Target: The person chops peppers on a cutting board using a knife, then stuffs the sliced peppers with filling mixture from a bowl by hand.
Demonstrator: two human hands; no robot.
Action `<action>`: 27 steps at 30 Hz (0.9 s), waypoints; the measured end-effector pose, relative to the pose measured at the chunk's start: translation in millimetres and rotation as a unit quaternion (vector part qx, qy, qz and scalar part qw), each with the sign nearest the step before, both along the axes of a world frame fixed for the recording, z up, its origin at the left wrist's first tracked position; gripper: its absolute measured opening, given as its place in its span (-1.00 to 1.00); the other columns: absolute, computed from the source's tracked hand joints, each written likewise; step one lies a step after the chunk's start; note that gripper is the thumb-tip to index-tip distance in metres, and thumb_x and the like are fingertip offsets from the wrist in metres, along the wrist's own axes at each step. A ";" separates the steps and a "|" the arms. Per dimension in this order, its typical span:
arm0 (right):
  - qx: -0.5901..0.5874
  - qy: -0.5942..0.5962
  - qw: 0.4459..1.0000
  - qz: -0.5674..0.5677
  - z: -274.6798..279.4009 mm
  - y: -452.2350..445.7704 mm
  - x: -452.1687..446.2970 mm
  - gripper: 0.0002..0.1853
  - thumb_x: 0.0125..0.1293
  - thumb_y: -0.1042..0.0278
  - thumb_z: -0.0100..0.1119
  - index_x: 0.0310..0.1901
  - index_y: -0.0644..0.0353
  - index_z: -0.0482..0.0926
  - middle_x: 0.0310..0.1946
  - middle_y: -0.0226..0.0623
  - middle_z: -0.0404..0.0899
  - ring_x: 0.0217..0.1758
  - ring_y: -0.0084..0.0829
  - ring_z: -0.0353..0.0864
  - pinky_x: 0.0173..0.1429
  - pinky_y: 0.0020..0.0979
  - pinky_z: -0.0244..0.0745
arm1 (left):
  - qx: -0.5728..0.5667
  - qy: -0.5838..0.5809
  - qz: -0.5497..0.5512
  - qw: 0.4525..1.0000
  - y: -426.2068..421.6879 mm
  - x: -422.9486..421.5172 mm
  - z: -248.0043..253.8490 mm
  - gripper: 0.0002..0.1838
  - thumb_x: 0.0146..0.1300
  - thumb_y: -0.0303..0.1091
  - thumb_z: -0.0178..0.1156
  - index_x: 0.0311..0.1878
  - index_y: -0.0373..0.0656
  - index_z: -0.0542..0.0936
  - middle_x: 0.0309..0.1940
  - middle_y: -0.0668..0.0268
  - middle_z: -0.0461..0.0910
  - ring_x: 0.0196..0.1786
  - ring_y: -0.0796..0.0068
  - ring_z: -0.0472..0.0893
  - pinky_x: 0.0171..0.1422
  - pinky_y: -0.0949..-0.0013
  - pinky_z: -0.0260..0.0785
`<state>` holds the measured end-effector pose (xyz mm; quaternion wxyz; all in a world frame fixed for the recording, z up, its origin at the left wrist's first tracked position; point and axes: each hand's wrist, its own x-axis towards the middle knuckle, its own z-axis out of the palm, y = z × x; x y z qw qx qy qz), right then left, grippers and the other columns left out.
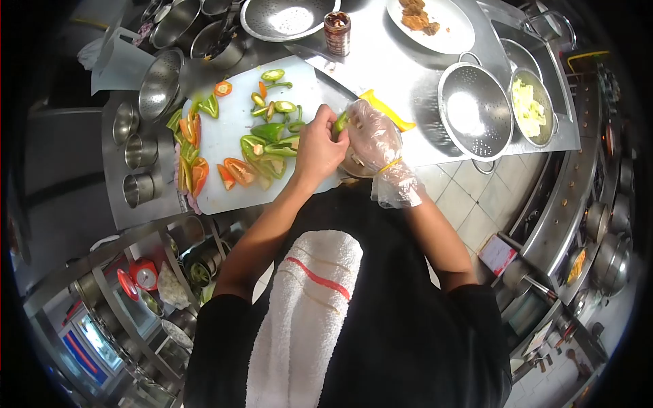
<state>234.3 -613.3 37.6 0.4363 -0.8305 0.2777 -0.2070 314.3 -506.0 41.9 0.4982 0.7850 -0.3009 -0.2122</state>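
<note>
Bare and closed, my left hand [322, 149] pinches a piece of green pepper [341, 122] together with my right hand [374, 136], which wears a clear plastic glove with a yellow band at the wrist. Under both hands is a round metal bowl [355, 167], mostly hidden. To the left, a white cutting board [224, 139] bears cut green peppers [269, 132], orange-red pepper pieces [239, 172] and several slices. A knife with a yellow handle [388, 111] lies just beyond my right hand, its blade pointing up and left.
A colander [475, 109] stands at the right, beside a bowl of chopped leaves [528, 112]. Beyond the board are a jar [337, 34] and a white plate [449, 30] with browned food. Metal cups [139, 189] and another colander [162, 85] line the left side.
</note>
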 end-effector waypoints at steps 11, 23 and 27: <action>0.044 0.004 0.999 -0.012 -27.3 -14.5 -2.7 -0.89 0.12 0.38 0.17 -0.41 0.23 0.57 -0.52 -0.07 0.57 -0.43 -0.08 0.59 -0.30 -0.21 0.47 | 0.035 0.009 0.001 0.999 -5.8 -3.6 -2.0 -0.73 0.09 -0.62 0.21 -0.25 -0.23 0.29 -0.63 0.29 0.47 -0.62 0.58 0.44 -0.52 0.42 0.25; -0.208 0.016 0.956 0.204 -2.7 -11.4 -28.6 -0.81 0.05 0.45 0.21 -0.24 0.13 0.63 -0.37 -0.17 0.62 -0.31 -0.10 0.61 -0.22 -0.14 0.49 | 0.054 -0.085 0.014 0.995 7.0 -7.3 -9.7 -0.77 0.08 -0.54 0.23 -0.20 -0.19 0.42 -0.46 0.21 0.53 -0.50 0.48 0.53 -0.42 0.39 0.35; -0.186 0.058 0.942 0.272 -16.0 -11.8 -27.7 -0.80 0.00 0.51 0.18 -0.29 0.07 0.62 -0.44 -0.24 0.61 -0.34 -0.15 0.62 -0.26 -0.18 0.50 | 0.044 -0.142 -0.021 0.989 10.8 -15.2 -10.0 -0.70 0.03 -0.48 0.20 -0.13 -0.14 0.42 -0.32 -0.01 0.57 -0.22 -0.15 0.57 -0.20 -0.02 0.41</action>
